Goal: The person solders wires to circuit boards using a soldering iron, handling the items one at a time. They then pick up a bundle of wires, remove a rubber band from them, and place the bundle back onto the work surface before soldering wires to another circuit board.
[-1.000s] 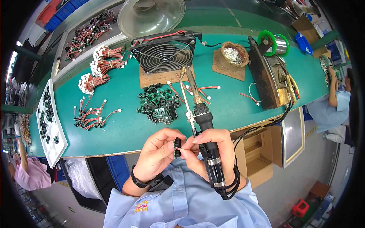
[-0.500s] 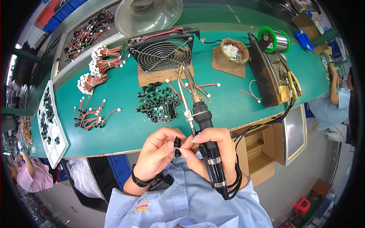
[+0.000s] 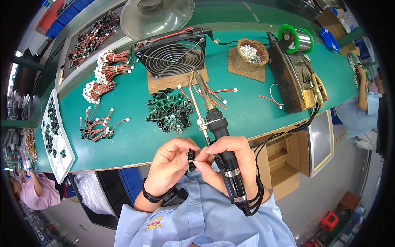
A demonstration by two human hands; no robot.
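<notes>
In front of my chest, my left hand (image 3: 169, 163) pinches a small black-and-green circuit board part (image 3: 191, 156) between thumb and fingers. My right hand (image 3: 240, 158) is wrapped round a black soldering iron (image 3: 218, 123) with a thin metal feed tube along it, tip pointing away from me. Its thumb and forefinger come together at the board part, by what looks like a thin wire. Beyond the hands lies a heap of similar board parts (image 3: 169, 112). Short red-and-brown connector wires (image 3: 224, 89) lie beside the iron's tip.
A black fan (image 3: 173, 57) stands on a wooden block behind the heap. Bundled wires (image 3: 98, 91), loose wired parts (image 3: 101, 129) and a white tray (image 3: 63, 164) sit left. Rightward are a bowl of pellets (image 3: 252, 54), a soldering stand (image 3: 286, 78) and a solder spool (image 3: 303, 41).
The view has shifted slightly, so the bench things sit a little further left. Both hands keep their hold, almost unmoved.
</notes>
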